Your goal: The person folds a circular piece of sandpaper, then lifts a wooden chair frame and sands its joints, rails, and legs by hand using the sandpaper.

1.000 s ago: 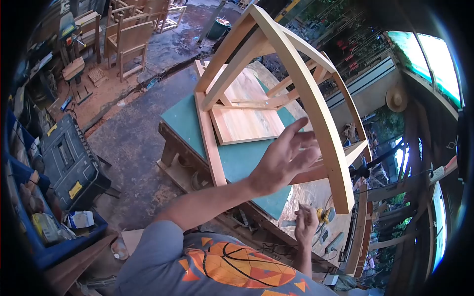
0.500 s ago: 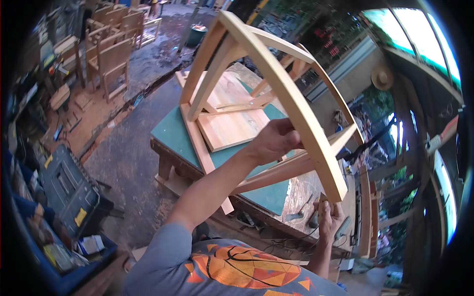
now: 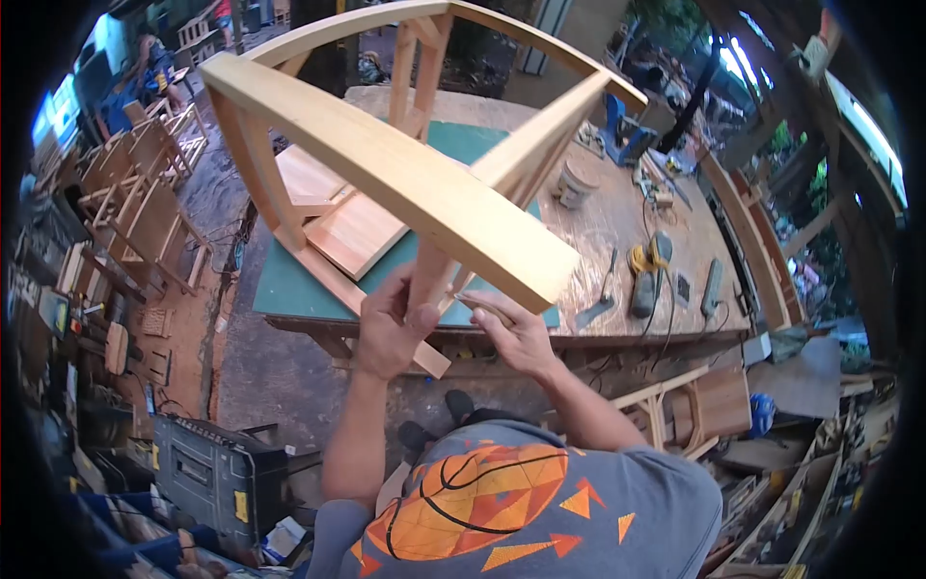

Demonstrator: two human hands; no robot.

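A pale wooden chair frame [image 3: 386, 179] stands tilted on the workbench, its thick curved rail running toward me. My left hand [image 3: 391, 328] wraps around an upright of the frame, below the rail. Close to its right, my right hand [image 3: 518, 338] pinches a small tan folded piece, likely sandpaper [image 3: 489, 307], against or just beside the upright; contact is hard to make out. Flat wooden boards [image 3: 355, 232] show through the frame, above a green mat [image 3: 280, 280].
On the bench [image 3: 617, 261] to the right lie a scraper-like tool [image 3: 600, 299], a sander with a yellow cord [image 3: 646, 275] and a tub [image 3: 576, 183]. A black toolbox [image 3: 212, 478] is at lower left. Wooden chairs [image 3: 145, 222] stand farther left.
My view has swung to the right. My left hand has gone from beneath the rail to the upright, and my right hand has come from the rail's end to beside my left.
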